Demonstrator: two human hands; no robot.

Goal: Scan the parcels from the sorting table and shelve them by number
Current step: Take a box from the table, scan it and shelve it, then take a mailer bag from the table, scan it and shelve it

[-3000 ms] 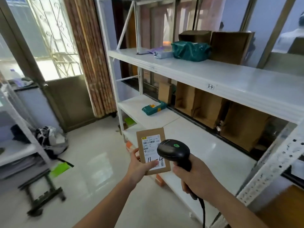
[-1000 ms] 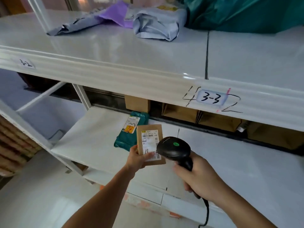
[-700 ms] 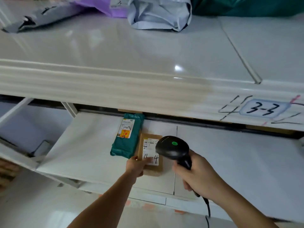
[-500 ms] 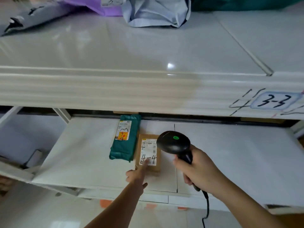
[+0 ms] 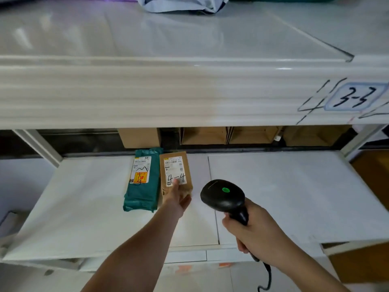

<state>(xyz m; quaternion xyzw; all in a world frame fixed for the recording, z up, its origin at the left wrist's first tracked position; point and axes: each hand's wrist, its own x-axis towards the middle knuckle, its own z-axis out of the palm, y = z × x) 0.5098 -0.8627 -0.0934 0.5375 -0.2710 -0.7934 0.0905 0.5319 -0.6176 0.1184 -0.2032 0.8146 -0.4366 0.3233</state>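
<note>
a parcel depot: numbered white shelves (image 5: 189, 93) holding labelled parcels (image 5: 176, 171).

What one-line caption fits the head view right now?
Left hand pushes the brown 4-4 parcel beside a green parcel on the lower shelf; right hand grips the scanner.

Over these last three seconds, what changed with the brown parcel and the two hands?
The left hand carried the brown parcel marked 4-4 from in front of the scanner onto the lower shelf, laid it flat beside the green parcel, let go and now pushes it back with straight fingers. The right hand kept gripping the scanner; the green parcel stayed put.
</note>
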